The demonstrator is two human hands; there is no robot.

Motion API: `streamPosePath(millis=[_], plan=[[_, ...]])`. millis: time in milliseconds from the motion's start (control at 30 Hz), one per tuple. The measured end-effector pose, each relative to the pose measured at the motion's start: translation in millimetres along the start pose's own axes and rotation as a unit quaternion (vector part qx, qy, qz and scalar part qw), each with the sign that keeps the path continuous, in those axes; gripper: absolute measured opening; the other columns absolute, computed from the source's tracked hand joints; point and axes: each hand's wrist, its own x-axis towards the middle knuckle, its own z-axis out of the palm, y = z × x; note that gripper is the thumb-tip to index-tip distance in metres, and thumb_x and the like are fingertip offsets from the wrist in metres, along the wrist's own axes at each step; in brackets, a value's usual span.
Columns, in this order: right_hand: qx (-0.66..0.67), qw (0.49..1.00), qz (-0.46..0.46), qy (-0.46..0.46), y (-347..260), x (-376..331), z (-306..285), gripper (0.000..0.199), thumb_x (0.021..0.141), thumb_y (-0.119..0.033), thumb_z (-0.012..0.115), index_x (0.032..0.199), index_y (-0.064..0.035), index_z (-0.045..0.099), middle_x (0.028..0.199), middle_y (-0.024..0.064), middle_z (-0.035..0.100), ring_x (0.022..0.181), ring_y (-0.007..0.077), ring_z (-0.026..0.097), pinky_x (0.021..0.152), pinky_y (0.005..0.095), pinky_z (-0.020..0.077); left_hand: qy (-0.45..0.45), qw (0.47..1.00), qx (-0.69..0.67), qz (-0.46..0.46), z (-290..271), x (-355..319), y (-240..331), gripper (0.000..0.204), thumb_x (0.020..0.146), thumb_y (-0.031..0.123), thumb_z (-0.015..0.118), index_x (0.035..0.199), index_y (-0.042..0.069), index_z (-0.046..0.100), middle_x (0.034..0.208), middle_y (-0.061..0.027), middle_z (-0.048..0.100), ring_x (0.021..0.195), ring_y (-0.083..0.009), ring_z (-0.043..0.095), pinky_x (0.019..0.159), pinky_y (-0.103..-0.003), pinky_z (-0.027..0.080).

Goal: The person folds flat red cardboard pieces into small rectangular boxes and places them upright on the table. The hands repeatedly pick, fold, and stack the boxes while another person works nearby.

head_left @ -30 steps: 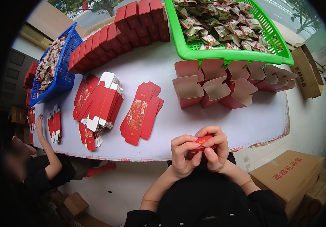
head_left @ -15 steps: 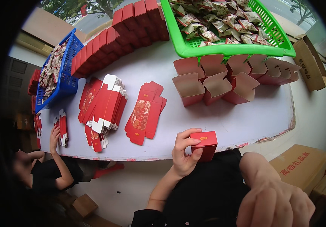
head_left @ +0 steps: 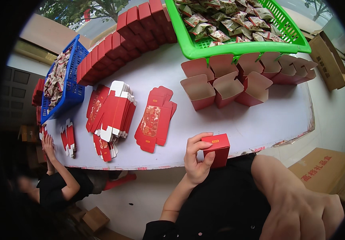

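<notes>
Since half a second ago the right hand [head_left: 300, 212] has swung further down, close to the camera, well apart from the red box [head_left: 217, 149]. At the far left, a co-worker's hand [head_left: 48, 144] lies flat on the table [head_left: 276, 120] edge beside a blue basket [head_left: 74, 86]. Next come stacks of flat red cartons [head_left: 110, 110], then a smaller pile [head_left: 155, 120]. The left hand [head_left: 196, 160] pinches the red box between thumb and fingers at the table's near edge. Bare tabletop lies beyond it, up to the open boxes [head_left: 228, 86] below the green basket [head_left: 240, 48]. The right hand's fingers curl loosely, empty.
</notes>
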Motion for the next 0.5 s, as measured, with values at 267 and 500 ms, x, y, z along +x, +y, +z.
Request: streamPosePath(millis=[267, 500], plan=[[0.005, 1.000, -0.019, 0.002, -11.4, 4.4, 5.4, 0.018, 0.081, -0.023, 0.059, 0.096, -0.0143, 0.065, 0.103, 0.0053, 0.058, 0.090, 0.0186, 0.048, 0.079, 0.0287, 0.0369, -0.001, 1.000, 0.002, -0.006, 1.3, 1.3, 1.6, 0.023, 0.090, 0.018, 0.060, 0.106, 0.006, 0.048, 0.118, -0.0209, 0.053, 0.102, -0.0260, 0.053, 0.088, -0.036, 0.044], [-0.072, 0.995, -0.002, 0.066, -11.3, 2.7, -6.5, 0.013, 0.084, -0.018, 0.058, 0.092, -0.0178, 0.069, 0.099, 0.0013, 0.060, 0.086, 0.0156, 0.049, 0.076, 0.0257, 0.0368, -0.021, 0.999, -0.042, -0.025, 1.8, 4.7, 5.0, 0.050, 0.083, 0.011, 0.068, 0.121, 0.006, 0.036, 0.122, -0.0217, 0.051, 0.092, -0.0203, 0.058, 0.075, -0.028, 0.048]])
